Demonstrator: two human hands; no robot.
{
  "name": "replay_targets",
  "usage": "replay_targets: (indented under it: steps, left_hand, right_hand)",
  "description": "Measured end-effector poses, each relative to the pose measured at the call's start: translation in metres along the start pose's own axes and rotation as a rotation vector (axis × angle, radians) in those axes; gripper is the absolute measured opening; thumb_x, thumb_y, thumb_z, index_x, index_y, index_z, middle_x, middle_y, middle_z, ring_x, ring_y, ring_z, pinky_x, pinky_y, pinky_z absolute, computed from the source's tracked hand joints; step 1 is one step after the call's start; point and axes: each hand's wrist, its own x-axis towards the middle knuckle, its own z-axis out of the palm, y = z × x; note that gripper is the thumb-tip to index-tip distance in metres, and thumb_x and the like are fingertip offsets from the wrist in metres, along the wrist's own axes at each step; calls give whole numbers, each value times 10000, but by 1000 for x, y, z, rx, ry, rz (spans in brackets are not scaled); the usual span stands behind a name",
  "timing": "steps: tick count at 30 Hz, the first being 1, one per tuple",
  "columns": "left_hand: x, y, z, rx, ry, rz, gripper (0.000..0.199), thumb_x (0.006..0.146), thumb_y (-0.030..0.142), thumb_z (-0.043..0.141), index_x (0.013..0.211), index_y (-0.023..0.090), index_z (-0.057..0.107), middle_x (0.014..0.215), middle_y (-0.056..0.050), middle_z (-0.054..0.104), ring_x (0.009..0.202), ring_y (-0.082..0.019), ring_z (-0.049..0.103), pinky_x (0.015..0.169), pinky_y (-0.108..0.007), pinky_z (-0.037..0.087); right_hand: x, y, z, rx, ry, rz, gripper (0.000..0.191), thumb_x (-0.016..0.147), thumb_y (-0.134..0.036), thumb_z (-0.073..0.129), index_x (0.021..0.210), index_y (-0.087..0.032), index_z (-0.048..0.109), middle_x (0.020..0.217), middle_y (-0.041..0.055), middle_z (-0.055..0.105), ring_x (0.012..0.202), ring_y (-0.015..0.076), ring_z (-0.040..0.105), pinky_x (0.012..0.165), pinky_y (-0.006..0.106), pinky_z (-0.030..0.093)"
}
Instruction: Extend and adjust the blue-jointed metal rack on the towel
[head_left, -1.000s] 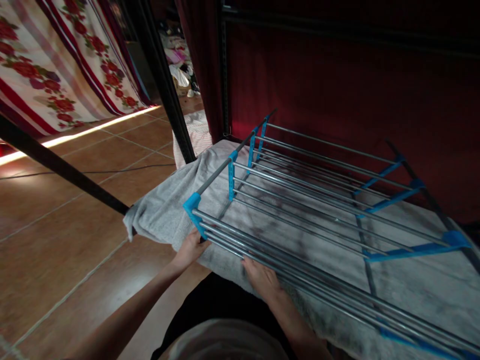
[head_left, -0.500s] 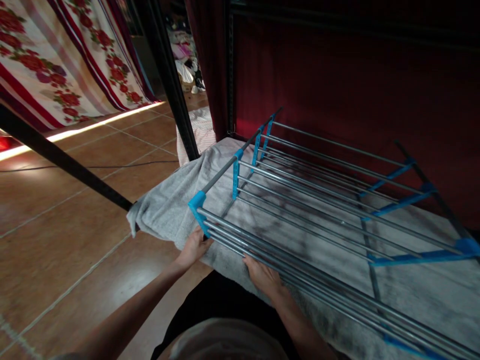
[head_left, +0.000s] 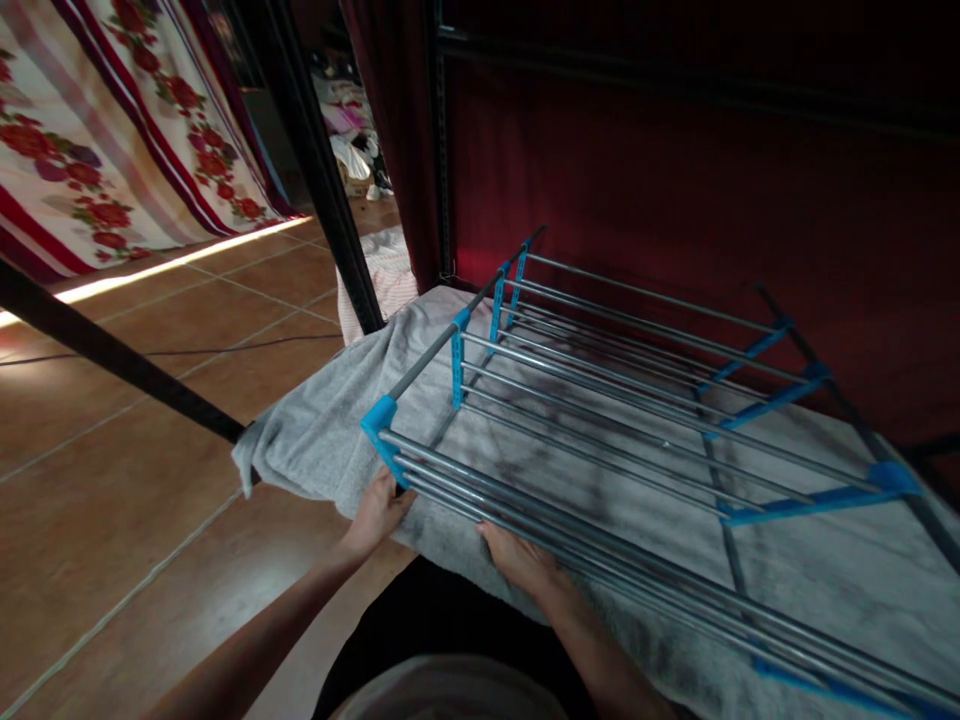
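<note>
A shoe rack (head_left: 585,437) of thin metal tubes with blue plastic joints lies on a grey blanket (head_left: 300,440). At its near left corner is a blue joint (head_left: 381,412). My left hand (head_left: 379,512) is closed on the rack's end just below that joint, with the fingertips partly hidden. Close by, to the right, my right hand (head_left: 517,558) holds the lowest front tubes, its fingers going underneath them out of sight. Other blue brackets (head_left: 817,505) join the tubes at the far right end.
Black metal posts (head_left: 315,170) rise at the left and back. A dark red cloth (head_left: 637,200) hangs behind the rack. Tiled floor (head_left: 90,440) spreads out at left, crossed by a dark cable (head_left: 195,350). A flowered curtain (head_left: 150,130) hangs beyond.
The whole view has shifted slightly, so the rack and surroundings sit a little further left and lower. Both hands keep their places on the rack.
</note>
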Motion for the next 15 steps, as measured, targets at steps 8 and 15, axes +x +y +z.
replay_targets:
  steps: [8,15]
  left_hand:
    - [3,-20,2,57,11,36,197,815,352,548,777,179,635,894,-105,693,867,-256,641,845,-431,558]
    - [5,-22,0,141,36,20,268,781,423,537,613,216,554,650,-45,597,642,-219,585,620,-345,514]
  right_hand:
    - [-10,-15,-11,-63,-37,110,274,1020,-249,415,1063,-288,682,896,-13,763,730,160,718,722,238,566]
    - [-32,-2,-9,-103,-42,238,198,1002,-295,512,1049,-300,704,932,12,778,819,175,742,795,256,583]
